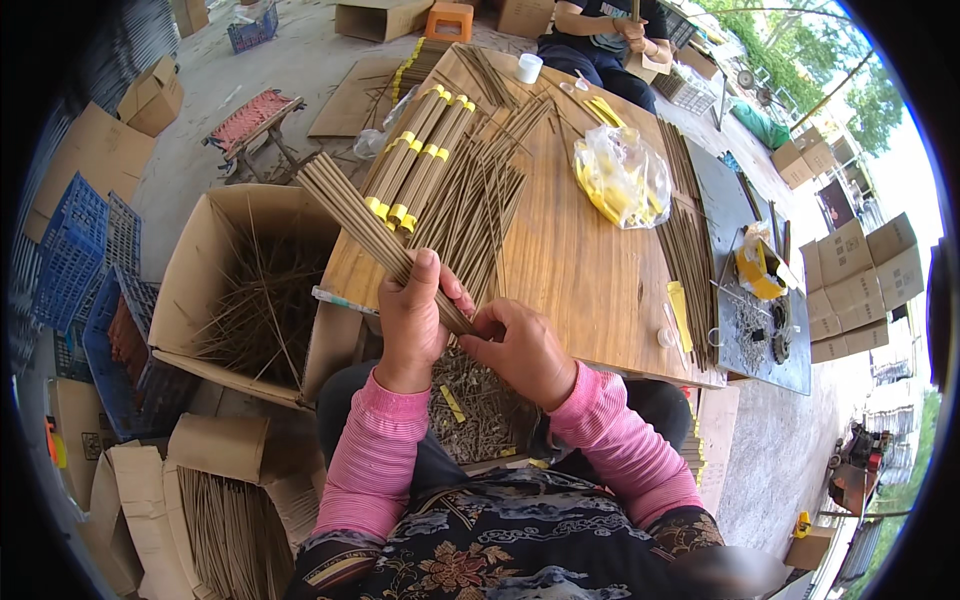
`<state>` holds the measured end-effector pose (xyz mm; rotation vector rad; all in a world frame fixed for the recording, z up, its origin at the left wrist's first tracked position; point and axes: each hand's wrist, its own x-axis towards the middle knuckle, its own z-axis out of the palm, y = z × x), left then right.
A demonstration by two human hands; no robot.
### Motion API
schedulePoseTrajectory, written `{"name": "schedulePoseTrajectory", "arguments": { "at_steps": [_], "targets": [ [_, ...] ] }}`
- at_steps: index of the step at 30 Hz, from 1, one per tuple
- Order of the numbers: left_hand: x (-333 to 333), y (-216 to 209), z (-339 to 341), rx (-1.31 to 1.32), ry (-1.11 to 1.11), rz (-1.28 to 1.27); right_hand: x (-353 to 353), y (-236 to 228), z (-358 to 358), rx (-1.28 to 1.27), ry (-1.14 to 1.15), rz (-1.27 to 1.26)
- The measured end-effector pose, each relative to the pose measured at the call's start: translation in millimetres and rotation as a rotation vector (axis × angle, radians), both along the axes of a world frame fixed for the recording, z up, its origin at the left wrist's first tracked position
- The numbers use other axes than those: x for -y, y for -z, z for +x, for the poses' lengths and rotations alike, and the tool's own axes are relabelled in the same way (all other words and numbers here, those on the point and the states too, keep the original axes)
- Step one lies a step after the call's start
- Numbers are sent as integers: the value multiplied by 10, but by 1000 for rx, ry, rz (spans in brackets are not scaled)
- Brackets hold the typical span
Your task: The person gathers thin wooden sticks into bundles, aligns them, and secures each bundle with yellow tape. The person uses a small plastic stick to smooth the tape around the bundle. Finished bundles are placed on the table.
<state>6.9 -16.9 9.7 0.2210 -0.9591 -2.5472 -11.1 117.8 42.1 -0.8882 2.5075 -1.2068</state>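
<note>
Left hand [410, 318]: curled round a slanting bundle of thin brown sticks [352, 214], above the wooden table's [548, 275] near edge. Right hand [528, 350]: pinching the bundle's lower end. Tabletop, adjacent: yellow-banded bundles [405, 150], loose sticks [470, 205].

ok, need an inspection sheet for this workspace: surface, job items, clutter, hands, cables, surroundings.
Surface: wooden table, partly covered by loose sticks
Job's things: stick bundle, held tilted; yellow-banded bundles lying on the table
Clutter: clear plastic bag with yellow pieces; brown fragments near the table's edge
Hands: left hand grips the stick bundle; right hand at its lower end
Cables: nothing seen
Surroundings: open carton of sticks and blue crates at left; person seated at the far end
</note>
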Motion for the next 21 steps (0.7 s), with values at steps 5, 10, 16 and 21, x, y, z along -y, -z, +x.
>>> {"name": "schedulePoseTrajectory", "arguments": {
  "at_steps": [5,10,16,21],
  "targets": [
    [-5,23,-10,-10,1,-27,-26,-5,-51,32,-53,31],
    [-9,13,-15,0,-18,-28,-20,-34,-66,31,-73,22],
    [2,10,-22,13,-7,11,-49,-89,-73,108,-114,50],
    [137,-24,-25,25,-28,127,-212,-97,-73,183,-199,135]
  ]
}}
